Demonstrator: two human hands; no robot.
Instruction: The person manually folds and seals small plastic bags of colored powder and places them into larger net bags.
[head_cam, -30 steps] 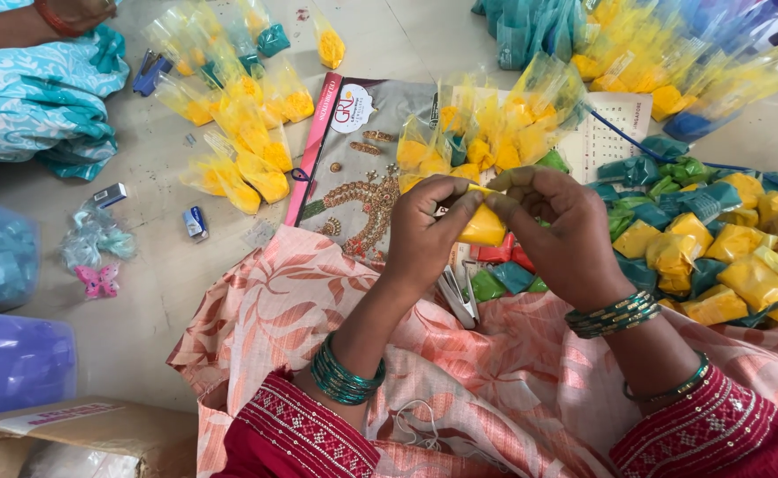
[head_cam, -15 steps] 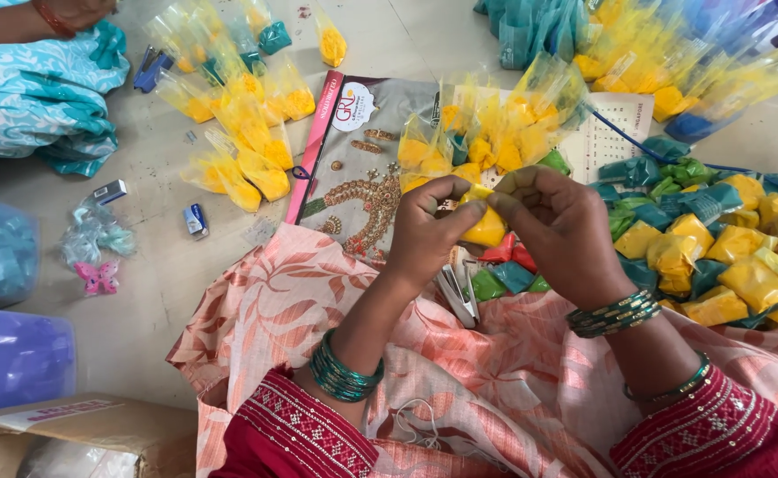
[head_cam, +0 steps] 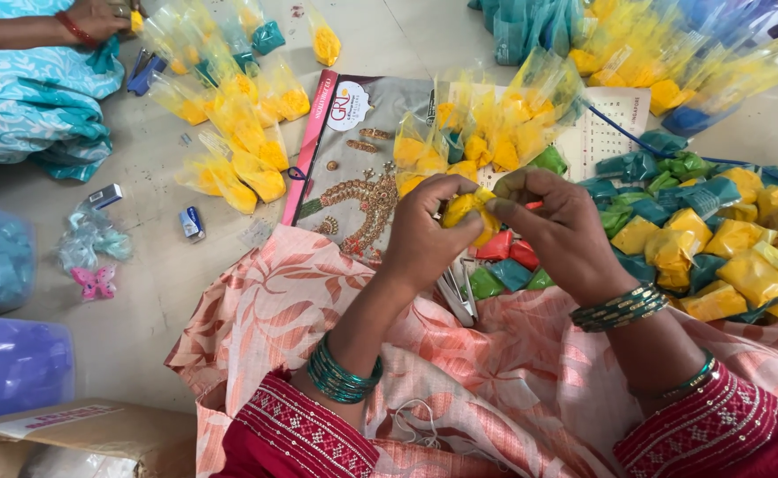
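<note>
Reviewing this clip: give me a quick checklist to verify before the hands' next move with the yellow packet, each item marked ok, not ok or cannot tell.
1. Yellow packet held in both hands: ok; left hand and right hand both pinch it.
2. Packet lifted off the cloth: ok.
3. Packet tied shut: cannot tell, fingers cover its top.
4. Stapler within reach: ok, it lies on the lap under the hands.
5. Finished pile of yellow and green packets close by: ok, at the right.
6. Co-worker's hand apart: ok, far corner.
</note>
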